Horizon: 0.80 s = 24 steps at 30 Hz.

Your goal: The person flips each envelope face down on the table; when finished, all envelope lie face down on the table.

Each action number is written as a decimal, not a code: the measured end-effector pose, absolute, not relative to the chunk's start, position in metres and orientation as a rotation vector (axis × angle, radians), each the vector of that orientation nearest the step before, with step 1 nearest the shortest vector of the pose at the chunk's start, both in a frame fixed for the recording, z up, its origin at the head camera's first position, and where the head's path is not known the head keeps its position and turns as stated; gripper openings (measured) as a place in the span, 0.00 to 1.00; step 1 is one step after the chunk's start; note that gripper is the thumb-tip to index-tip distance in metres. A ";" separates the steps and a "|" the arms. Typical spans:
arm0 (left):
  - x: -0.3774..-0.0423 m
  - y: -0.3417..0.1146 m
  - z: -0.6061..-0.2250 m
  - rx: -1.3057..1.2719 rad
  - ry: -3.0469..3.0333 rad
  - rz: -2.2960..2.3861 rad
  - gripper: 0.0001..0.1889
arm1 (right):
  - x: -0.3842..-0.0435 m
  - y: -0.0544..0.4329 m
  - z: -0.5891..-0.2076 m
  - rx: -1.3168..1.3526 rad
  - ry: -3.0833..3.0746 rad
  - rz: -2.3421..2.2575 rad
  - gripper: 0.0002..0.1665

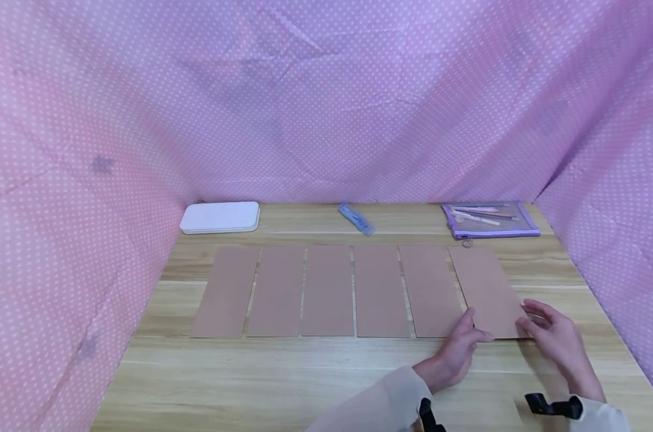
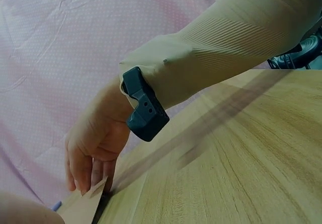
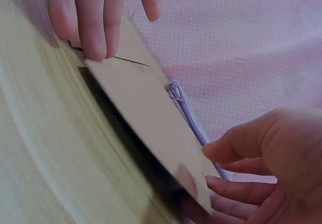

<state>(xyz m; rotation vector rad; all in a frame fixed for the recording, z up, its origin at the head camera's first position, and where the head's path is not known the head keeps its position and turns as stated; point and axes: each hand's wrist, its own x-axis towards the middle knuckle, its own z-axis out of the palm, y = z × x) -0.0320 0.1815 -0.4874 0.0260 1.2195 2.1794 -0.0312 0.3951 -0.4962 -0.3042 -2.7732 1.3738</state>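
A row of several flat brown paper rectangles lies across the table; the rightmost brown card is between both hands. My left hand is at its lower left corner, straight fingers touching it in the right wrist view. On the right edge near the lower corner, my right hand has its thumb and bent fingers around the card. In the right wrist view the near edge of the card stands above the table, a dark gap beneath. The left wrist view shows the right hand at the card's raised corner.
Along the back of the table lie a white case, a blue packaged item and a purple-edged clear zip pouch with pens inside. Pink dotted cloth hangs behind and at both sides.
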 end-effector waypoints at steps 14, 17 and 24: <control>-0.033 0.176 -0.488 0.025 1.218 2.177 0.40 | -0.036 0.389 -0.488 -0.272 -2.907 1.208 0.31; -0.034 0.171 -0.485 0.069 1.243 2.159 0.40 | -0.037 0.390 -0.487 -0.256 -2.917 1.164 0.31; -0.047 0.143 -0.474 0.226 1.507 2.032 0.37 | -0.044 0.385 -0.485 -0.283 -2.966 1.014 0.36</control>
